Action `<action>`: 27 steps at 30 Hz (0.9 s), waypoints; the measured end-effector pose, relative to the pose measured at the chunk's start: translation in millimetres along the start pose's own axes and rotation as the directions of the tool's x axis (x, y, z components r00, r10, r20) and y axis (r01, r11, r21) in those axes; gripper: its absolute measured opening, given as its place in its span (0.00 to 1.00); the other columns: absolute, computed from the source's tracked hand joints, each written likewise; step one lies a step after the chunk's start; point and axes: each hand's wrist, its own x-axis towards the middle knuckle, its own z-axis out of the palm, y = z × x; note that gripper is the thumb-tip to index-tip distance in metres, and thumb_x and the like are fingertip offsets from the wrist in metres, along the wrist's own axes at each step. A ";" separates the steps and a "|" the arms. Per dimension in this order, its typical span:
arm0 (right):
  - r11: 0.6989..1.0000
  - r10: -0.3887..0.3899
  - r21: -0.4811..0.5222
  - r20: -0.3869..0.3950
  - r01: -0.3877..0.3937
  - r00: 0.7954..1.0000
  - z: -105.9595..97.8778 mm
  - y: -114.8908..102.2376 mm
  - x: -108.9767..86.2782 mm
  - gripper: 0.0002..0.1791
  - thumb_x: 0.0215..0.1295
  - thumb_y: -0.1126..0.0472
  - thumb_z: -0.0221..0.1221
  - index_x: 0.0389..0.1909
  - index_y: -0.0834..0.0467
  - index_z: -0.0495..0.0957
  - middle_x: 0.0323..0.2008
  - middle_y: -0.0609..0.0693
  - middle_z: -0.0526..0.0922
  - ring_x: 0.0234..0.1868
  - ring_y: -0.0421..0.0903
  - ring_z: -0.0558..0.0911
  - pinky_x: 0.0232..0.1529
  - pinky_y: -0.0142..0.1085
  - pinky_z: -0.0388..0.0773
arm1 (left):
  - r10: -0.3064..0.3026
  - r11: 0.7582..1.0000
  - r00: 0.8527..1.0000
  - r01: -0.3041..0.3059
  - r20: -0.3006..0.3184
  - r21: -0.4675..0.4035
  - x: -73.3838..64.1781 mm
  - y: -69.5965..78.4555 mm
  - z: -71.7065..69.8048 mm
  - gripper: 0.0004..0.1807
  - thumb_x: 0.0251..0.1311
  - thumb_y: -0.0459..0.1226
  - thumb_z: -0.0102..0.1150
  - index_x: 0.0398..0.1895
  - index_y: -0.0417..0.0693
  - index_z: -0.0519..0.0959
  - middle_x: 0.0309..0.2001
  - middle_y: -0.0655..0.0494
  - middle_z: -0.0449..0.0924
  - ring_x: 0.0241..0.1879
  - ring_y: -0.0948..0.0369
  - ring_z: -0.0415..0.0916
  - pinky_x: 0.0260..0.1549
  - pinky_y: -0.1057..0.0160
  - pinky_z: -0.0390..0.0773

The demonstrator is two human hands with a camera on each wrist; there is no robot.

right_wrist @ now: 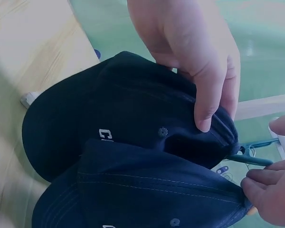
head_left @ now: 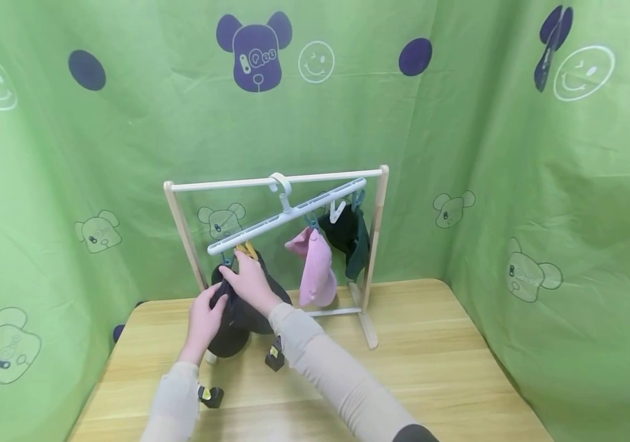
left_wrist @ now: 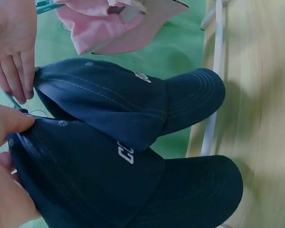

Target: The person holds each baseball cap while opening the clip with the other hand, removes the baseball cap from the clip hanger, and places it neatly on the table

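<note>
Two navy baseball caps hang side by side under the low left end of a pale blue hanger (head_left: 287, 219). My left hand (head_left: 203, 319) pinches the crown of the outer cap (left_wrist: 92, 166), its thumb on the fabric near the top. A teal clothespin (right_wrist: 249, 153) sits at that cap's upper edge. Close beside the clothespin is my right hand (head_left: 253, 283), its thumb and fingers apart around the handles. Its fingertips lie right at the top of the inner cap (left_wrist: 104, 92). That cap hangs below a yellow clothespin (head_left: 248, 248).
The tilted hanger hooks over the top bar (head_left: 226, 184) of a wooden rack. Farther right hang a pink cap (head_left: 317, 270) and a dark green cap (head_left: 356, 245), with a white clothespin (head_left: 337, 212) nearby. The rack stands on a wood-grain table (head_left: 430, 368) before green curtains.
</note>
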 end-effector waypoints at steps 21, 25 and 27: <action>0.933 0.019 -0.358 -0.049 -0.035 0.999 -6.0 -14.9 18.8 0.30 0.62 0.31 0.53 0.23 0.54 0.80 0.27 0.53 0.86 0.28 0.51 0.84 0.24 0.39 0.78 | 0.039 0.999 0.992 -0.035 -0.118 0.029 -19.4 10.2 -3.2 0.16 0.61 0.30 0.59 0.53 0.38 0.80 0.43 0.35 0.83 0.45 0.40 0.80 0.49 0.42 0.75; 0.937 0.022 -0.346 -0.045 -0.036 0.999 -9.1 -15.6 18.8 0.29 0.61 0.31 0.55 0.18 0.53 0.76 0.24 0.51 0.83 0.25 0.49 0.81 0.22 0.37 0.76 | 0.031 0.999 0.992 -0.029 -0.126 0.018 -21.5 11.6 -2.7 0.16 0.61 0.30 0.59 0.53 0.38 0.80 0.43 0.35 0.83 0.45 0.40 0.80 0.48 0.42 0.75; 0.942 0.027 -0.334 -0.040 -0.039 0.999 -10.0 -16.3 18.8 0.28 0.61 0.32 0.55 0.18 0.52 0.75 0.24 0.51 0.83 0.24 0.48 0.80 0.22 0.37 0.75 | 0.028 1.000 0.991 -0.026 -0.134 0.016 -22.0 12.1 -3.0 0.16 0.61 0.30 0.59 0.53 0.38 0.80 0.42 0.35 0.83 0.44 0.40 0.80 0.48 0.42 0.75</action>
